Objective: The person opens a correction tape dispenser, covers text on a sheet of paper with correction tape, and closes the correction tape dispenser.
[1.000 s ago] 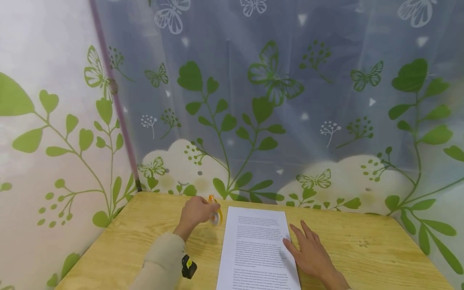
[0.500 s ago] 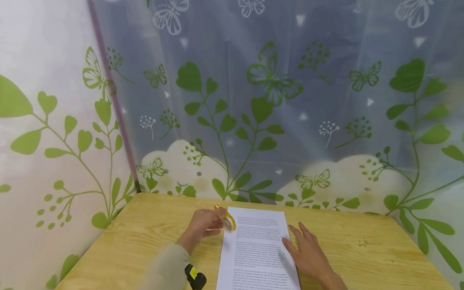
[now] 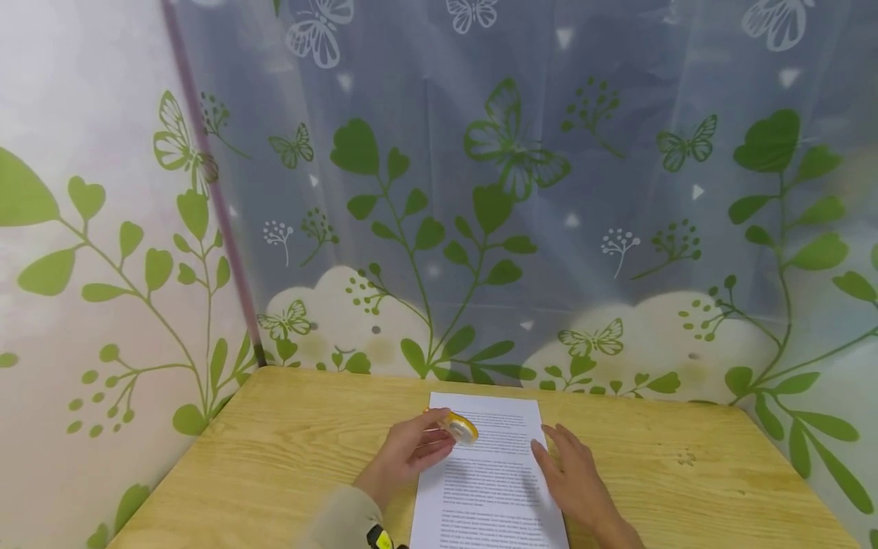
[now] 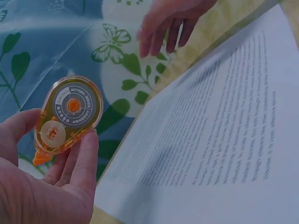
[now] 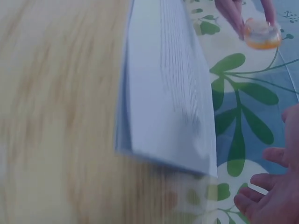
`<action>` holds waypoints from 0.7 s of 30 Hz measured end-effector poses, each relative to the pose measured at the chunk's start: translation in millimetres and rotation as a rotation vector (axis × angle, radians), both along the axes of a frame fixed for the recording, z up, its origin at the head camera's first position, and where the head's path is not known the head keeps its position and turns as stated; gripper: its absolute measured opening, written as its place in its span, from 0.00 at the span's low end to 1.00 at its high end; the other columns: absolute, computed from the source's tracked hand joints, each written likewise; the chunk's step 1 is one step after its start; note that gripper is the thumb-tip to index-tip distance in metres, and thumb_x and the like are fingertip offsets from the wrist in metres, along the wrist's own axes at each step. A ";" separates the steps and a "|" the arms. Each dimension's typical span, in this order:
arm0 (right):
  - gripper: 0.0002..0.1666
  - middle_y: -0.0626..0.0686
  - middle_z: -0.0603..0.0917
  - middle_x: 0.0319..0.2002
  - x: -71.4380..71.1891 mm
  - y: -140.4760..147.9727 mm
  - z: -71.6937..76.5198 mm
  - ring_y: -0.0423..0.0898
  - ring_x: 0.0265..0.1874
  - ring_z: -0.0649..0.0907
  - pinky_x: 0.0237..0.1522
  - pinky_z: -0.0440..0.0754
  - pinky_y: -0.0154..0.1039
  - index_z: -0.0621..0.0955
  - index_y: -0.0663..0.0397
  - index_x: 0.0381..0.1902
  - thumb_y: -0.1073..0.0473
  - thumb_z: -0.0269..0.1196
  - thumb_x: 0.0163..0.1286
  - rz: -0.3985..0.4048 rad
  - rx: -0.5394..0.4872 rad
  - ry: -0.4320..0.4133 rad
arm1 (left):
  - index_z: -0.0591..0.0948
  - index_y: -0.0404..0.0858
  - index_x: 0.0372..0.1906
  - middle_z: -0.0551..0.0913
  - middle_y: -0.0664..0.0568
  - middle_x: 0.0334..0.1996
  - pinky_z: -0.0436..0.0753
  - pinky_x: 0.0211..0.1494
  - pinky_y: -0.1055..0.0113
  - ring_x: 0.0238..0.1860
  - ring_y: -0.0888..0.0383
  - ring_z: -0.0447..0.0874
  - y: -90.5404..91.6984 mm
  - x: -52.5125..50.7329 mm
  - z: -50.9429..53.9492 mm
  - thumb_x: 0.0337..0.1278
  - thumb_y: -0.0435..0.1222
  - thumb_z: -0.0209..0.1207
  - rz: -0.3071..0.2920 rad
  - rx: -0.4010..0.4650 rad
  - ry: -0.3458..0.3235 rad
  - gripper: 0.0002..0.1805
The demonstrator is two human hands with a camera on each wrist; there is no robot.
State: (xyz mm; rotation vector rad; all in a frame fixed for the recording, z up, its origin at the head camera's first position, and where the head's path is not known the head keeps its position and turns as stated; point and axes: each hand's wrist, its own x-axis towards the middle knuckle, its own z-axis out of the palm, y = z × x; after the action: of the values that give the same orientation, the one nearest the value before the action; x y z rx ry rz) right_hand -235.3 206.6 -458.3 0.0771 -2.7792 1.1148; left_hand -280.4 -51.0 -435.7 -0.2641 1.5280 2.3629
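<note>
My left hand [image 3: 406, 451] pinches a clear-and-orange correction tape dispenser [image 4: 74, 106] between thumb and fingers, its orange tip [image 4: 43, 157] pointing down toward the palm in the left wrist view. The dispenser is held over the upper left part of a printed sheet of paper [image 3: 490, 476], which looks to be the top of a thin stack in the right wrist view. By the right edge of the paper is my right hand [image 3: 575, 479], fingers loosely extended and holding nothing. Whether its thumb touches the sheet, I cannot tell.
The paper lies on a wood-grain table [image 3: 288, 435]. A curtain [image 3: 439, 229] printed with leaves and butterflies hangs behind the table's far edge, and a pale panel [image 3: 103, 305] with similar leaves stands to the left.
My left hand has carried the correction tape dispenser rightward from beside the paper to above it, turning the dispenser on the way. My right hand has barely moved.
</note>
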 end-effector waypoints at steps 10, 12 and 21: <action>0.35 0.64 0.70 0.62 2.3 -26.9 4.3 0.57 0.53 0.75 0.53 0.72 0.54 0.69 0.63 0.65 0.40 0.43 0.77 -0.056 -0.197 0.052 | 0.77 0.24 0.45 0.82 0.42 0.32 0.82 0.45 0.63 0.35 0.51 0.86 24.8 11.9 -10.0 0.51 0.40 0.68 -0.026 0.097 0.000 0.24; 0.36 0.63 0.72 0.61 2.5 -32.7 5.2 0.54 0.51 0.76 0.51 0.74 0.52 0.70 0.62 0.65 0.39 0.41 0.77 -0.079 -0.223 0.034 | 0.77 0.24 0.44 0.82 0.42 0.31 0.82 0.44 0.63 0.34 0.52 0.86 30.1 14.6 -11.2 0.50 0.40 0.68 -0.025 0.113 -0.005 0.24; 0.35 0.60 0.78 0.48 0.9 -51.5 6.5 0.49 0.32 0.80 0.35 0.77 0.42 0.71 0.64 0.61 0.39 0.43 0.76 -0.073 -0.392 0.034 | 0.77 0.23 0.44 0.83 0.44 0.27 0.83 0.43 0.64 0.31 0.54 0.86 50.9 27.8 -8.4 0.52 0.40 0.67 0.014 0.165 0.013 0.24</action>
State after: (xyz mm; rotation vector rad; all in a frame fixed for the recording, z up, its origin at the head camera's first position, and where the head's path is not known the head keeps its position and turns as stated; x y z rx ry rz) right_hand -234.4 155.1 -451.8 -0.0484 -2.4581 1.5928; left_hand -252.5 -0.1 -444.0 -0.2222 1.3313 2.4883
